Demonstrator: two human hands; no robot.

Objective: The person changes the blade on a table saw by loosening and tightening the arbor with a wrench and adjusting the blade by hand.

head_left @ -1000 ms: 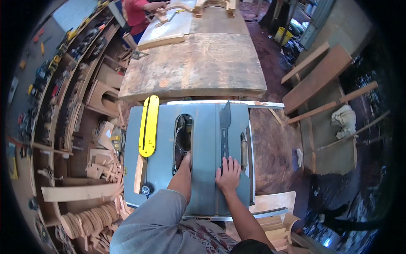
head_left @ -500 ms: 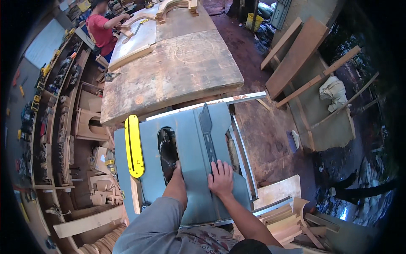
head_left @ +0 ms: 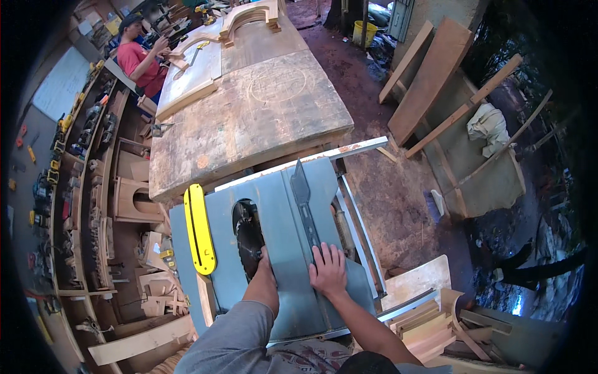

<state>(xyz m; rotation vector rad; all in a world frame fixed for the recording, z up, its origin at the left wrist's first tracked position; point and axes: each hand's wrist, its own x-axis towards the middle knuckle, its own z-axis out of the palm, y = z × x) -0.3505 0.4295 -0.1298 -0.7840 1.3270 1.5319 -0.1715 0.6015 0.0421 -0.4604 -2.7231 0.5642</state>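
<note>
Smooth blue-grey saw table (head_left: 288,262) under the loosely spread right hand (head_left: 328,270)! Left hand (head_left: 265,258) sits in the dark oval slot (head_left: 245,217); can't tell its grip.

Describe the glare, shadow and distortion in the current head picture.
Head view: the wide lens bows straight edges inside a black rim; head view: the long rounded opening in the smooth blue-grey saw table is deeply shadowed, obscuring part of the bare left hand; head view: bluish-white glare shines at lower right.

Dark blade (head_left: 251,243) within blue-grey saw table (head_left: 281,234)
</note>
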